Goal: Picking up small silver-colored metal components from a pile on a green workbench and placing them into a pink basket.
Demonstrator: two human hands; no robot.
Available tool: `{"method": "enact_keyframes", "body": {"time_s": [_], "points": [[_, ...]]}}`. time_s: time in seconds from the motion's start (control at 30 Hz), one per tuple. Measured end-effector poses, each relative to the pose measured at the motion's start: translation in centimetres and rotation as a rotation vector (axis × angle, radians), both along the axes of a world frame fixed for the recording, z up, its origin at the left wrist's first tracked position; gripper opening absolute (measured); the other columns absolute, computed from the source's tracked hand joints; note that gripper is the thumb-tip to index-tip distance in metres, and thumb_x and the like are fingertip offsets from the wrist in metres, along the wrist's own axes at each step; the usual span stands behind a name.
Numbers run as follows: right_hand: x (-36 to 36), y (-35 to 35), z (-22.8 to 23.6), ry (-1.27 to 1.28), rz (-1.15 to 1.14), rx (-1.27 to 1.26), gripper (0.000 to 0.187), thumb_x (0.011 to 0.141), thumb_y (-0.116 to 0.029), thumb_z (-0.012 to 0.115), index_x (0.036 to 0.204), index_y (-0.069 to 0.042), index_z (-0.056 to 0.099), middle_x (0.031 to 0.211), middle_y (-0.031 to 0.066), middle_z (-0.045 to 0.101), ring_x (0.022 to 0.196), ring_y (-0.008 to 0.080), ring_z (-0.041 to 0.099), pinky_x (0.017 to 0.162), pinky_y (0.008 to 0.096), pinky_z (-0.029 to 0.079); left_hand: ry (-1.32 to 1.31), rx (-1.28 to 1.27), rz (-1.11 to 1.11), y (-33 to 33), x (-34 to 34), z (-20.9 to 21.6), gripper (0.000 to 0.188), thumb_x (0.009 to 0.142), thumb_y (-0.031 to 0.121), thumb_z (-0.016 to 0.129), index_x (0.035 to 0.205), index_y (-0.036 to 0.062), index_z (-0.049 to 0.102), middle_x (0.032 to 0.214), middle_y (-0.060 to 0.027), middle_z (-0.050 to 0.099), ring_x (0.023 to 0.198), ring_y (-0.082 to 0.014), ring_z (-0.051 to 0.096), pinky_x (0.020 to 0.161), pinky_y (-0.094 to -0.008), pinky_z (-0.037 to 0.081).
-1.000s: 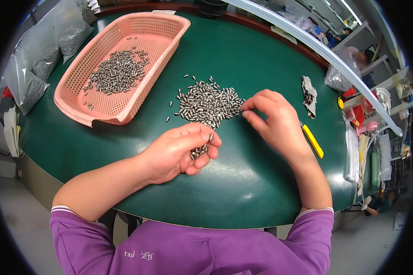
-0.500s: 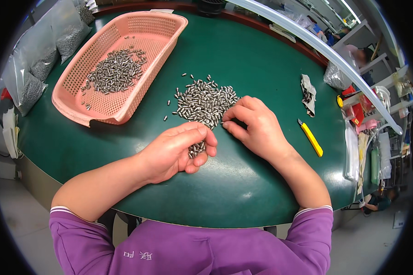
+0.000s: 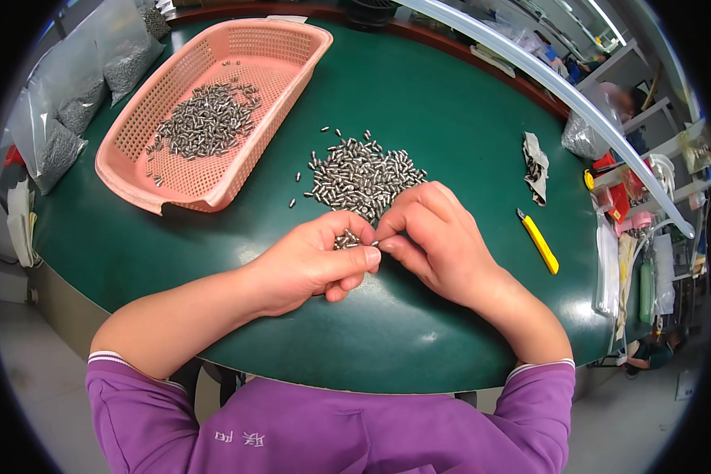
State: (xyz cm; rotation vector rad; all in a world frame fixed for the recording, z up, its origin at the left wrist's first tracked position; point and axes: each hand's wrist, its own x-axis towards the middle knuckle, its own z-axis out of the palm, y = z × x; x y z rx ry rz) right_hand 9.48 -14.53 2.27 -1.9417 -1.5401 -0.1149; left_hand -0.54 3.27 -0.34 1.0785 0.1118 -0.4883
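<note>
My left hand (image 3: 308,261) is curled around a small clutch of shiny bullet-shaped metal pieces (image 3: 346,240). Its thumb and forefinger meet the fingertips of my right hand (image 3: 438,241). Between those right fingertips is pinched a single small metal piece (image 3: 376,243), touching the left thumb. Just beyond both hands, a loose pile of the same metal pieces (image 3: 363,175) lies on the green tabletop (image 3: 419,87), with a few strays at its left side. My right palm and the lower fingers are partly hidden.
A pink perforated plastic basket (image 3: 233,178) holding more metal pieces stands at the far left. Beside it are clear bags (image 3: 59,150) of small parts. To the right lie a yellow utility knife (image 3: 539,243) and a crumpled grey cloth (image 3: 536,168). A white bar (image 3: 553,95) crosses the upper right.
My right hand has come from the pile's near edge toward my left hand, bringing a piece to its thumb. My left hand has turned, showing the pieces inside from above.
</note>
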Motion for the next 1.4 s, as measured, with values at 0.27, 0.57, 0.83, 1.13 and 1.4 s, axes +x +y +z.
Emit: {"method": "enact_keyframes", "body": {"time_s": [0.27,0.57,0.83,1.13,1.4], "points": [[1.2,-0.2,-0.1,-0.027,-0.13,0.056,0.011,0.077,-0.002,0.064,0.086,-0.007,0.061,0.085,0.0055,0.058,0.082,0.023,0.057,0.073,0.0334,0.045,0.014,-0.126,0.037,0.3,0.0,0.2,0.014,0.094,0.021,0.048,0.097,0.0076,0.05,0.083,-0.0039,0.054,0.06,-0.008,0.045,0.047,-0.0203,0.034],[3.0,-0.9,-1.1,-0.098,-0.298,-0.004,0.011,0.076,-0.003,0.066,0.086,-0.006,0.062,0.082,0.0054,0.057,0.081,0.0233,0.057,0.071,0.0334,0.047,0.022,-0.151,0.038,0.5,0.0,0.0,0.02,0.096,0.02,0.041,0.099,0.0037,0.052,0.086,-0.0076,0.054,0.062,-0.0098,0.046,0.048,-0.0212,0.037],[2.5,-0.9,-1.5,-0.029,-0.304,-0.129,0.01,0.075,-0.011,0.067,0.081,-0.007,0.062,0.082,0.0075,0.056,0.081,0.027,0.056,0.073,0.0376,0.047,0.003,-0.144,0.055,0.3,0.1,0.0,0.023,0.096,0.022,0.041,0.1,0.0022,0.053,0.09,-0.0083,0.054,0.062,-0.0097,0.047,0.049,-0.0215,0.039],[2.1,-0.8,-1.4,0.03,-0.369,-0.219,0.008,0.074,-0.008,0.067,0.079,-0.005,0.062,0.076,0.0061,0.057,0.075,0.0218,0.058,0.067,0.0334,0.048,0.028,-0.132,0.04,0.2,0.1,-0.1,0.014,0.094,0.02,0.051,0.097,0.0058,0.052,0.087,-0.0042,0.055,0.06,-0.0072,0.047,0.048,-0.0202,0.038],[1.2,-0.4,-0.4,0.12,-0.27,-0.066,0.008,0.074,-0.007,0.067,0.079,-0.006,0.061,0.077,0.0065,0.056,0.076,0.0234,0.057,0.067,0.0343,0.047,0.033,-0.078,0.084,-0.1,0.1,0.0,0.014,0.094,0.02,0.051,0.099,0.0064,0.051,0.085,-0.0032,0.054,0.058,-0.0071,0.045,0.049,-0.0205,0.036]]}}
